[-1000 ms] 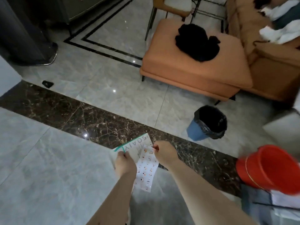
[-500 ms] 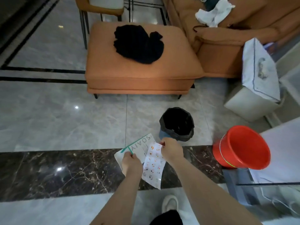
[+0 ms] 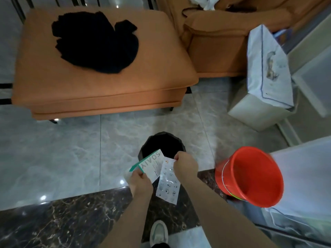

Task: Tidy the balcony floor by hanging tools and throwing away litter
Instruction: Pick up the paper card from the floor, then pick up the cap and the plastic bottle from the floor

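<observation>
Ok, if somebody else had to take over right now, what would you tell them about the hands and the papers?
Left hand: grips the white card with the green edge.
Right hand: pinches the top of the printed sheet, which hangs down.
Where: both papers are held at the near rim of the black-lined bin on the floor. A red bucket sits to the right.
Done: litter picked up and brought to the bin.
Left: let both papers drop into the bin. Whether tools still need hanging cannot be seen from here.
</observation>
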`<state>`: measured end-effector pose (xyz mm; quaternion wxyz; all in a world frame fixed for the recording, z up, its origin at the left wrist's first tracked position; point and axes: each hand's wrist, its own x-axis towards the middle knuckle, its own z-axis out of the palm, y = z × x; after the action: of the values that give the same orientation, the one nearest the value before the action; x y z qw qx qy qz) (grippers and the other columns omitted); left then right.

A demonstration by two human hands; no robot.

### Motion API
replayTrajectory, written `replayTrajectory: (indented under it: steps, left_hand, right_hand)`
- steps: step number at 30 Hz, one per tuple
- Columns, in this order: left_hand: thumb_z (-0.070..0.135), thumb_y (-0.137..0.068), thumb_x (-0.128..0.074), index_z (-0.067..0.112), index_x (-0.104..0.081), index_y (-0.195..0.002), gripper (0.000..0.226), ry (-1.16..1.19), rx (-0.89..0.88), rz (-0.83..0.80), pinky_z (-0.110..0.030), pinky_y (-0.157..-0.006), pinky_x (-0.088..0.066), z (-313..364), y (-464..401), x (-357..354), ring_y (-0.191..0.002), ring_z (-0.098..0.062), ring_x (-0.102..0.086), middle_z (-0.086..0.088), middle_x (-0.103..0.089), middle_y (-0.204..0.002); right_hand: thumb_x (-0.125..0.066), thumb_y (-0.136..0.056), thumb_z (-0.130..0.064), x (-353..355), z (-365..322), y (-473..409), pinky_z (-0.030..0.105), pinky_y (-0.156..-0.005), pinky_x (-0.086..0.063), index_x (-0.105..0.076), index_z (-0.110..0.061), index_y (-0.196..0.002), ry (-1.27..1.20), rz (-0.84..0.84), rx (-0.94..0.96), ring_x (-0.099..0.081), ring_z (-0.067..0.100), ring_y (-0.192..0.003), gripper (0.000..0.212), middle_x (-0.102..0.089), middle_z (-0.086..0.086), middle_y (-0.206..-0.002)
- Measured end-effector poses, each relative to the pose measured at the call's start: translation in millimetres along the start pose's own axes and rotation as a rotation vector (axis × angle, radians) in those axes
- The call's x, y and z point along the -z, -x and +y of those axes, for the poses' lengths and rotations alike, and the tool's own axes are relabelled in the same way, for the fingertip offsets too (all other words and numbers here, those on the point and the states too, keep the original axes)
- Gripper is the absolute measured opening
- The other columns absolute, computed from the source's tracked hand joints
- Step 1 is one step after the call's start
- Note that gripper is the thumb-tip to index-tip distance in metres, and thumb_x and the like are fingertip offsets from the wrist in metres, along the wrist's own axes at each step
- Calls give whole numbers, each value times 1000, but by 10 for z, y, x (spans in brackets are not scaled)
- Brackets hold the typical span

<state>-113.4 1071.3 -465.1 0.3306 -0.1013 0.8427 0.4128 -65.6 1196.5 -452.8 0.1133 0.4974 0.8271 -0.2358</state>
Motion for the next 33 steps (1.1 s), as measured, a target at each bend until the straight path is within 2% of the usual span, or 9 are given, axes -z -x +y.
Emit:
replayTrajectory:
  steps: [5,9,13,16,18,21,28,31,33]
  left_hand:
    - [14,-99,-35,-8,-50,-110,29,-1,61,8,-22,-49,-36,161,-353,-549,-98,-37,-59,-21,-56,-101]
    - [13,-98,-37,2,-55,-121,32,-57,101,-60,-31,-71,-43,245,-637,-842,-101,-36,-58,-21,-59,-117]
    - [19,-99,-36,10,-57,-98,22,108,201,-140,-22,-58,-36,292,-838,-1036,-70,-16,-49,-5,-52,-82]
    - [12,-99,-38,4,-55,-123,30,100,209,-206,-29,-81,-47,297,-932,-1087,-99,-24,-59,-11,-61,-113]
    - [9,-99,-39,5,-47,-136,38,78,196,-210,-31,-91,-42,280,-945,-1093,-115,-28,-54,-15,-53,-134]
    - [0,-96,-40,0,-46,-136,40,141,226,-199,-34,-94,-43,243,-976,-1088,-115,-34,-54,-21,-52,-133]
    - [-2,-94,-41,1,-50,-131,39,199,207,-161,-17,-57,-42,207,-1005,-706,-69,-11,-52,-17,-60,-114]
    - [4,-95,-42,5,-50,-132,38,188,199,-125,-20,-58,-42,127,-1009,-333,-76,-15,-54,-14,-60,-121]
    - [5,-95,-40,7,-49,-132,39,193,206,-97,-21,-56,-41,42,-1031,-56,-74,-15,-53,-8,-62,-108]
  right_hand:
    - [-41,-80,3,-71,172,-610,39,-77,-51,-64,-6,-93,-89,30,-59,-62,26,-87,28,-64,10,-96]
    - [-40,-80,4,-195,219,-973,40,-80,-50,-63,-5,-96,-144,0,-38,-61,26,-90,30,-64,11,-99]
    - [-40,-91,-1,-283,217,-1159,30,-96,-42,-58,-9,-124,-245,-226,-2,-54,25,-115,39,-56,11,-129]
    - [-44,-91,1,-391,209,-1206,29,-99,-41,-61,-15,-114,-179,-393,34,-50,23,-118,33,-48,14,-141]
    - [-46,-91,-1,-426,219,-1157,36,-100,-45,-57,-9,-125,-99,-394,59,-53,28,-119,36,-52,15,-137]
    - [-45,-93,-7,-453,204,-1087,37,-101,-45,-53,-6,-130,-44,-386,90,-53,30,-121,38,-54,15,-134]
    - [-46,-93,-10,-451,-129,-946,33,-104,-42,-49,-12,-135,-9,-385,112,-50,25,-126,42,-49,8,-140]
    - [-44,-94,-10,-522,-430,-778,36,-102,-44,-53,-10,-131,28,-383,161,-53,28,-123,38,-53,11,-137]
    - [-44,-93,-9,-604,-663,-643,36,-95,-47,-55,-10,-128,68,-387,202,-56,28,-118,36,-58,11,-131]
